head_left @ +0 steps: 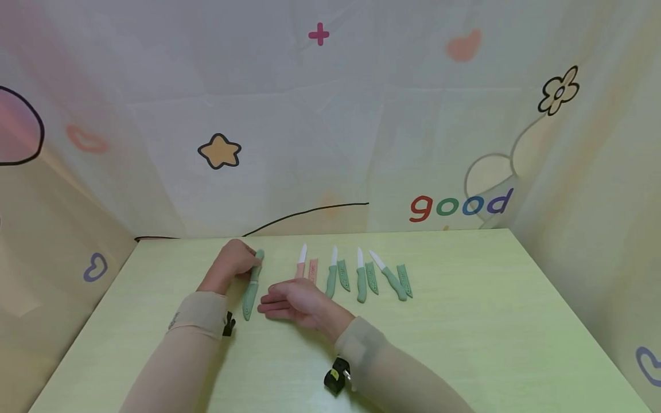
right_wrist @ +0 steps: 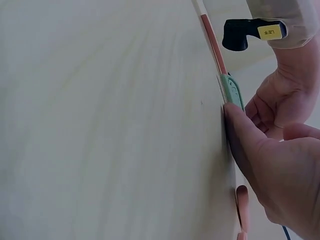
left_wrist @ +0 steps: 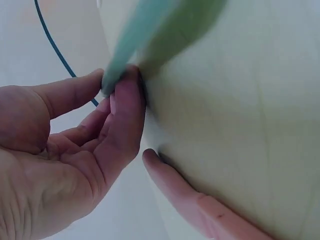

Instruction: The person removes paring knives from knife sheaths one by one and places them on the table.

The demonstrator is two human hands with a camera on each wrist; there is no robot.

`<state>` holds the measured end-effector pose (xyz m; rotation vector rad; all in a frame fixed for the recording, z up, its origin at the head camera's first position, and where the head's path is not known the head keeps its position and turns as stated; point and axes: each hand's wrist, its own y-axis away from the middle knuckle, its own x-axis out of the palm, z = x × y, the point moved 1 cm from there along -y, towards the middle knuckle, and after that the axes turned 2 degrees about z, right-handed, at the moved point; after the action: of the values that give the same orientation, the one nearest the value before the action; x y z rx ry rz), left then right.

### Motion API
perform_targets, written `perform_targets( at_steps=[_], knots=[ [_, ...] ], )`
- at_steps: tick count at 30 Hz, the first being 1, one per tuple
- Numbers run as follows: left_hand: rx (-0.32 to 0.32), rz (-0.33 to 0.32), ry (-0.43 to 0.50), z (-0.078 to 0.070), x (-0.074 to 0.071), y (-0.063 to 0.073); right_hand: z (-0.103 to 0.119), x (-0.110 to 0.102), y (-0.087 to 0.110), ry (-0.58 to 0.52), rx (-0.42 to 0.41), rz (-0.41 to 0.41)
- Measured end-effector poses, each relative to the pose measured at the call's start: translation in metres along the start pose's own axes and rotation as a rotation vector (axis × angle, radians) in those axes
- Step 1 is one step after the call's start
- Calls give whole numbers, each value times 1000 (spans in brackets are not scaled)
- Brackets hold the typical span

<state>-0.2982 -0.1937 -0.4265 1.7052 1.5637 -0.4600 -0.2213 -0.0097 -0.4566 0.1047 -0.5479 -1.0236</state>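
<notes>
A green knife in its green sheath lies at a slant on the table's left part. My left hand pinches the handle's far end between thumb and forefinger, seen closely in the left wrist view on the blurred green handle. To its right, my right hand has its fingers extended sideways toward the sheath. In the right wrist view the right hand's fingertips are beside the green sheath; contact is unclear. The right hand partly hides a pink-handled knife and pink sheath.
Right of the hands lie green-handled knives with pale blades: one, another and a slanted one. Green sheaths lie beside them. A patterned curtain stands behind the pale table.
</notes>
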Motion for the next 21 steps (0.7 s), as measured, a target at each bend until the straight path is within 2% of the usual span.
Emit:
perform_targets(
  at_steps=[3,6,13,21],
  knots=[
    [-33,21,72,4,0,-3,-2,1,-2,-23,5,1],
    [-36,34,136,9,1,-8,-3,2,-4,-40,10,1],
    [-61,89,389,13,3,-6,-4,4,-6,-66,23,-1],
    [-39,102,471,14,3,1,-6,4,-8,-73,17,-4]
  ],
)
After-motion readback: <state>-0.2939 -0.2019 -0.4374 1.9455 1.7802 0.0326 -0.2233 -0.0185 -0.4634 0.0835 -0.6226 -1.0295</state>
